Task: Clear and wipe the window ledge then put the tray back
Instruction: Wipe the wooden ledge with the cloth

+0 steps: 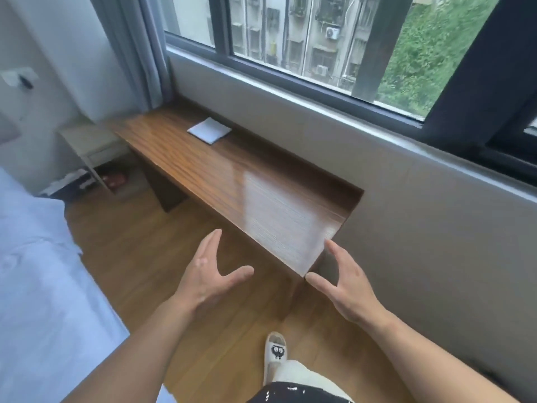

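The wooden window ledge (220,173) runs from the curtain at the left down to its near end by the wall. A folded white cloth (209,130) lies flat on its far part. My left hand (209,274) hovers open in front of the ledge's front edge, fingers spread and holding nothing. My right hand (345,283) is open too, just below the ledge's near corner, thumb close to the edge. No tray is in view.
A bed with pale blue bedding (37,280) fills the left side. A small side table (93,149) stands past the ledge's far end by the grey curtain (133,48). The window (305,39) is above, and my slippered foot (274,353) is on the wood floor.
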